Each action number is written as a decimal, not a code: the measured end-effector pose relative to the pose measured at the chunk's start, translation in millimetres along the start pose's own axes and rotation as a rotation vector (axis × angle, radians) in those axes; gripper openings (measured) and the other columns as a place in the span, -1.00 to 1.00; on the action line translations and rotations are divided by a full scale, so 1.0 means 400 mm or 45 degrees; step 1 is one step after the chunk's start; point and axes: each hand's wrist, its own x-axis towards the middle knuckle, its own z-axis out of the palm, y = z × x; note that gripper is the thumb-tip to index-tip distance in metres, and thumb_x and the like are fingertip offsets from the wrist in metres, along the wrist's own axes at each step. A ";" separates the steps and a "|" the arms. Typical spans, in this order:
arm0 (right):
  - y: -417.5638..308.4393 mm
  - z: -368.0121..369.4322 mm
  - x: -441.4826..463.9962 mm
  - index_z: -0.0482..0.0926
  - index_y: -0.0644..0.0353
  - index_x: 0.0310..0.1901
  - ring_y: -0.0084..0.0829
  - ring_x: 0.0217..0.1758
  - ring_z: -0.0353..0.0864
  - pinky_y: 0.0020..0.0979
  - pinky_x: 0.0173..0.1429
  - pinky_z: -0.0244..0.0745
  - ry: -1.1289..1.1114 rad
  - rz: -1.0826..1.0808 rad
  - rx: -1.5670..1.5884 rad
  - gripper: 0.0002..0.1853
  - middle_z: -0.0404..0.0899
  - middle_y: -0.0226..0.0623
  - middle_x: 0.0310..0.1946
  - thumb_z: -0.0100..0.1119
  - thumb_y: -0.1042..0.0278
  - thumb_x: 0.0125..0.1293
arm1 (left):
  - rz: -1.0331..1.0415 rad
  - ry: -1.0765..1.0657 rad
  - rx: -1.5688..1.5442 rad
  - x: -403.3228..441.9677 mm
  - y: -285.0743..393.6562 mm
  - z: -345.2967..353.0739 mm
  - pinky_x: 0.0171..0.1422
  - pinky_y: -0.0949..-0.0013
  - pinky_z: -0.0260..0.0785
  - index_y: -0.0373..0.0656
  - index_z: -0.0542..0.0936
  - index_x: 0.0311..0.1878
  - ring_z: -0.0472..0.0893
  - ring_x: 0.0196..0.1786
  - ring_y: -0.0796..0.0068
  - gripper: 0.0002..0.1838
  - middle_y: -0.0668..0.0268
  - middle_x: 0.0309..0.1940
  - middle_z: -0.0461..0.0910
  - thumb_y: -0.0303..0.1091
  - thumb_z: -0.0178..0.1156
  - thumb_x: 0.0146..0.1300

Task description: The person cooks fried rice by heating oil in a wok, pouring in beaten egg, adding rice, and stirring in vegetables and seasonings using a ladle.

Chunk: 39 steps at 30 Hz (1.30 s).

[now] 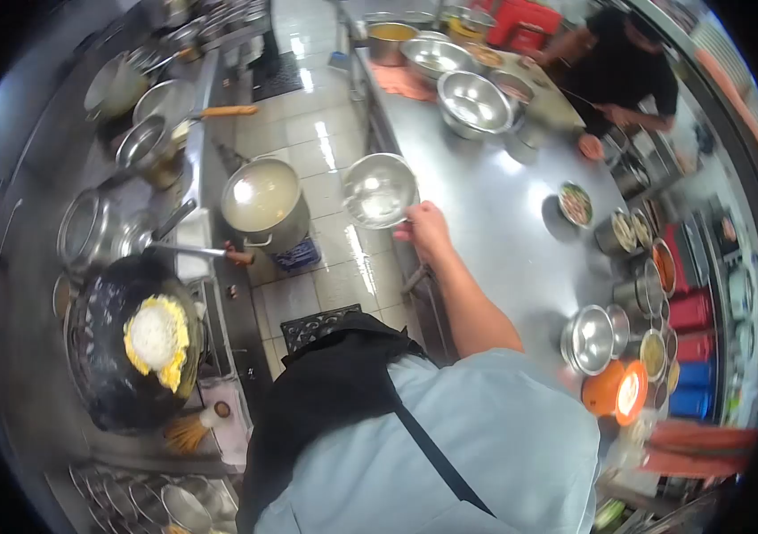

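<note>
My right hand (423,230) grips the rim of a shiny metal bowl (380,190), holding it out over the tiled floor beside the steel table. The bowl looks empty and is tilted so that its inside faces me. My left hand is not in view. To the left, a dark wok (99,392) sits on the stove. Inside it, a mound of white rice (156,335) lies on spread yellow egg (168,378). A long-handled metal ladle (185,248) rests above the wok, its wooden handle end pointing right.
A big pot (265,206) of pale liquid stands between stove and table. Stacked metal bowls (475,102), a small bowl of food (576,205) and an orange container (615,392) are on the steel table (495,240). Another person (619,76) works across it. A bamboo brush (192,430) lies near the wok.
</note>
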 end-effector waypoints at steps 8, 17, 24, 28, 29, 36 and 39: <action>-0.075 -0.450 -0.028 0.45 0.29 0.09 -0.32 -0.24 0.71 -0.28 -0.29 0.73 0.425 -0.067 0.318 -0.74 0.62 -0.18 -0.16 0.14 0.39 0.45 | -0.051 -0.156 -0.129 0.019 0.085 0.096 -0.20 0.29 0.25 -0.23 0.50 0.10 0.40 -0.24 0.20 -0.41 0.10 -0.32 0.47 0.19 0.10 0.42; -0.022 -0.774 -0.143 0.71 0.23 -0.02 -0.05 -0.01 0.70 -0.11 0.11 0.60 0.850 -0.212 -1.580 -0.72 0.70 0.01 -0.02 0.20 0.27 0.35 | -0.066 -0.304 -0.293 -0.021 0.092 0.126 -0.30 0.35 0.20 -0.19 0.51 0.05 0.35 -0.32 0.29 -0.44 0.17 -0.37 0.44 0.19 0.09 0.42; 0.130 -0.721 -0.033 0.64 0.26 -0.10 0.12 -0.03 0.63 0.06 0.07 0.51 0.804 -0.527 -1.839 -0.74 0.67 0.05 -0.19 0.03 0.27 0.46 | 0.000 -1.035 -0.491 -0.071 0.028 0.057 -0.37 0.39 0.16 -0.16 0.52 0.01 0.32 -0.39 0.37 -0.46 0.22 -0.42 0.42 0.20 0.07 0.43; 0.111 -0.468 -0.011 0.64 0.21 -0.13 -0.40 -0.38 0.62 -0.33 -0.34 0.54 0.336 -0.087 -0.794 -0.83 0.63 -0.28 -0.44 0.24 0.31 0.38 | -0.035 -0.621 -0.845 -0.248 0.018 0.193 -0.36 0.37 0.20 -0.16 0.54 -0.08 0.35 -0.39 0.38 -0.50 0.23 -0.41 0.44 0.17 0.13 0.41; 0.100 -0.337 -0.025 0.63 0.19 -0.13 -0.49 -0.40 0.59 -0.40 -0.38 0.50 0.174 -0.088 -0.738 -0.86 0.61 -0.34 -0.44 0.25 0.33 0.38 | -0.042 -0.609 -0.903 -0.252 0.008 0.191 -0.36 0.36 0.20 -0.16 0.54 -0.08 0.35 -0.39 0.37 -0.51 0.23 -0.41 0.44 0.16 0.14 0.41; 0.040 0.450 -0.260 0.57 0.14 0.02 -0.58 -0.29 0.54 -0.46 -0.26 0.52 -1.223 0.525 -0.077 -0.79 0.57 -0.46 -0.25 0.30 0.39 0.41 | 0.060 -0.445 -0.795 -0.356 -0.039 0.192 -0.28 0.27 0.40 -0.19 0.55 0.19 0.57 -0.27 0.23 -0.35 0.09 -0.24 0.64 0.27 0.11 0.45; 0.026 0.677 -0.274 0.57 0.15 0.10 -0.49 -0.14 0.67 -0.38 -0.13 0.60 -1.581 0.402 -0.091 -0.74 0.66 -0.36 -0.18 0.29 0.40 0.42 | 0.172 -0.404 -0.824 -0.413 0.010 0.234 -0.24 0.16 0.53 -0.20 0.53 0.25 0.66 -0.25 0.15 -0.32 0.08 -0.21 0.66 0.29 0.07 0.48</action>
